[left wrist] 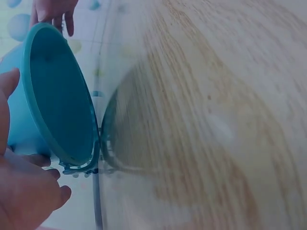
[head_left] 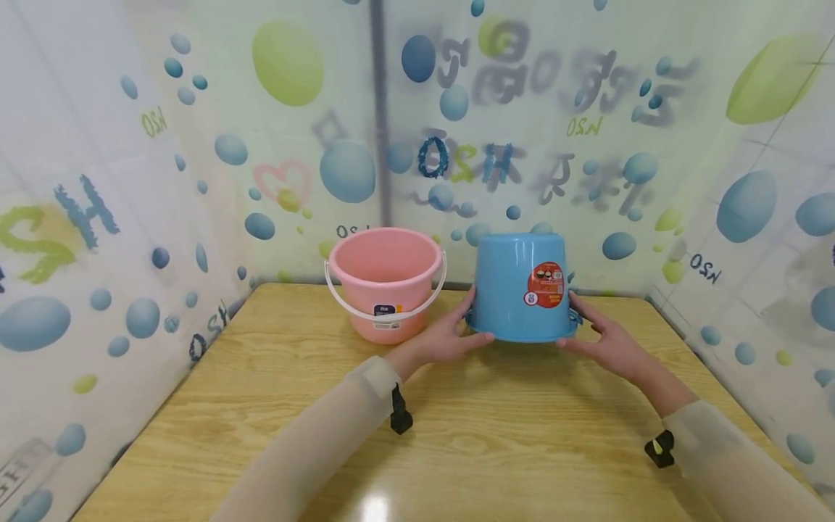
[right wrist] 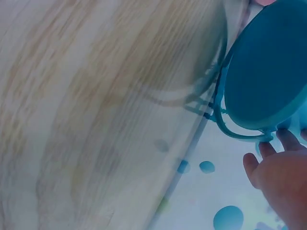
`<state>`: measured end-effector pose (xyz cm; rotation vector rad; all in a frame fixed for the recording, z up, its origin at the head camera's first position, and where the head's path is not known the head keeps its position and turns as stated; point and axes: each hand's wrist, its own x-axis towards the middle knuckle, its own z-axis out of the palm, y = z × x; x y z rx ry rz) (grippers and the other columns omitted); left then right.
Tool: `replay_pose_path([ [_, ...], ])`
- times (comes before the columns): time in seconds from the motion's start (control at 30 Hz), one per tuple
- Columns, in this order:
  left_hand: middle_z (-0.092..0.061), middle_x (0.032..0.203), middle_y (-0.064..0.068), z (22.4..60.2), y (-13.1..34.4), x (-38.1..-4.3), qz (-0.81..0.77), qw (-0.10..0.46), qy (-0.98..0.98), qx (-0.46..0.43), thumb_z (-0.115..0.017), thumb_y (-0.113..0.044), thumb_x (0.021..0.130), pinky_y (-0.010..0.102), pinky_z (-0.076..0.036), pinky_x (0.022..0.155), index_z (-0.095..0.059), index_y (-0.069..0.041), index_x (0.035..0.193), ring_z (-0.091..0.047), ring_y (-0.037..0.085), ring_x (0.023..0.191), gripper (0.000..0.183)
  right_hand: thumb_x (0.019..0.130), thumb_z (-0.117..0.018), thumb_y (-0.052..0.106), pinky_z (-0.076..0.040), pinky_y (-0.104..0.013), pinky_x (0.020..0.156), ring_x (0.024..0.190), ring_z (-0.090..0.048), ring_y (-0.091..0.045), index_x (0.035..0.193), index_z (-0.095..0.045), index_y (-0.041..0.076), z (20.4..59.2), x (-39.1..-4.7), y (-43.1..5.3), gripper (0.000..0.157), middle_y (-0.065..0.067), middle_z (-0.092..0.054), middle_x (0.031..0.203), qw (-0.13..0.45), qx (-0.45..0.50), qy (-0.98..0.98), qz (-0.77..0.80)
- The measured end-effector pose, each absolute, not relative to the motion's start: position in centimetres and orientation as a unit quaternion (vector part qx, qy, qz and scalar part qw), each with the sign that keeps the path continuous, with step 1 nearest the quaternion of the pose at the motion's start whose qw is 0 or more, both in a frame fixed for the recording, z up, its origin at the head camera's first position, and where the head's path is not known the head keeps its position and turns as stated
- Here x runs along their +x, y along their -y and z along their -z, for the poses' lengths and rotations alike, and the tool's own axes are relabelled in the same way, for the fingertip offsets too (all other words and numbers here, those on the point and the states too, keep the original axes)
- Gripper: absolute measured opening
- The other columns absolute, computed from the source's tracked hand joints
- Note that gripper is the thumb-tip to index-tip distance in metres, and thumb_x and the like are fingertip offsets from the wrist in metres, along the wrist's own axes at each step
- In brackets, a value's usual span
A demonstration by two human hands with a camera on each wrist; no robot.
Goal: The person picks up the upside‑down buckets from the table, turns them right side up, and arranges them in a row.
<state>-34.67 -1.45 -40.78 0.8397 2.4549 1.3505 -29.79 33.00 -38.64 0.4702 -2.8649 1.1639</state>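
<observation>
A blue bucket (head_left: 509, 283) with a red label is upside down on the right half of the back of the table, between my two hands. My left hand (head_left: 450, 337) holds its left side, thumb at the rim and fingers up the wall. On the opposite side, my right hand (head_left: 609, 344) grips it near the handle joint, thumb also at the rim. The left wrist view shows the bucket's open mouth (left wrist: 62, 96), with the near rim raised off the table. Its handle (right wrist: 240, 136) hangs by the rim at the far side in the right wrist view.
A pink bucket (head_left: 355, 290) stands upright to the left, its white handle (head_left: 438, 286) lowered across the front. The wooden table (head_left: 261, 377) meets a patterned curtain (head_left: 293, 181) at the back and sides.
</observation>
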Motion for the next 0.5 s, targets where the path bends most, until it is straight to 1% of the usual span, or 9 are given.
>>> replay_pose_path([
  [0.07,-0.003,0.172,-0.008,40.7,1.6,-34.6,-0.459,0.099,-0.836,0.285,-0.066,-0.067,0.089,0.053,-0.024,0.125,0.008,-0.051,0.158,-0.012,0.023,0.158,0.103,0.094,-0.072,0.045,-0.022,-0.075,0.114,0.152,-0.017,-0.049,0.165,-0.007,0.034,38.3,-29.5,-32.7,0.097,-0.012,-0.015,0.171,0.017,0.151,0.914,-0.376],
  [0.17,-0.009,0.172,-0.006,40.4,1.8,-34.5,-0.461,0.076,-0.836,0.288,-0.066,-0.066,0.090,0.054,-0.028,0.123,0.006,-0.051,0.159,-0.018,0.025,0.157,0.100,0.095,-0.071,0.043,-0.023,-0.074,0.114,0.153,-0.019,-0.048,0.165,-0.009,0.032,37.8,-29.1,-32.3,0.094,-0.014,-0.018,0.170,0.032,0.145,0.911,-0.384],
  [0.27,-0.016,0.171,-0.002,40.1,2.0,-34.3,-0.462,0.056,-0.836,0.291,-0.063,-0.061,0.094,0.053,-0.034,0.119,0.002,-0.054,0.158,-0.026,0.027,0.155,0.092,0.098,-0.068,0.042,-0.024,-0.072,0.115,0.153,-0.020,-0.046,0.165,-0.012,0.031,37.4,-28.8,-32.0,0.088,-0.015,-0.020,0.169,0.044,0.140,0.905,-0.400],
  [0.3,-0.017,0.171,-0.001,40.0,2.0,-34.3,-0.464,0.052,-0.835,0.292,-0.061,-0.059,0.096,0.052,-0.038,0.117,0.001,-0.053,0.158,-0.030,0.029,0.153,0.088,0.099,-0.066,0.042,-0.024,-0.072,0.115,0.153,-0.020,-0.046,0.165,-0.012,0.031,37.2,-28.7,-32.0,0.086,-0.015,-0.021,0.169,0.048,0.138,0.903,-0.404],
  [0.37,-0.020,0.170,-0.001,39.8,2.0,-34.2,-0.472,0.044,-0.830,0.294,-0.058,-0.057,0.099,0.052,-0.039,0.116,-0.002,-0.054,0.158,-0.032,0.029,0.152,0.082,0.102,-0.062,0.041,-0.025,-0.071,0.115,0.153,-0.022,-0.046,0.165,-0.014,0.031,36.9,-28.6,-32.0,0.080,-0.017,-0.023,0.168,0.059,0.138,0.897,-0.416],
  [0.43,-0.021,0.170,-0.001,39.6,2.0,-34.1,-0.478,0.035,-0.826,0.297,-0.056,-0.056,0.100,0.053,-0.041,0.114,-0.005,-0.053,0.159,-0.033,0.029,0.151,0.078,0.103,-0.058,0.043,-0.029,-0.072,0.113,0.151,-0.024,-0.049,0.164,-0.014,0.034,36.6,-28.5,-32.0,0.076,-0.018,-0.022,0.168,0.061,0.135,0.893,-0.426],
  [0.5,-0.023,0.169,-0.002,39.4,2.0,-34.0,-0.479,0.024,-0.825,0.298,-0.055,-0.058,0.100,0.049,-0.048,0.104,-0.006,-0.053,0.159,-0.046,0.027,0.142,0.076,0.105,-0.054,0.045,-0.034,-0.071,0.110,0.148,-0.026,-0.053,0.164,-0.013,0.036,36.2,-28.3,-32.0,0.073,-0.019,-0.019,0.169,0.059,0.132,0.890,-0.433],
])
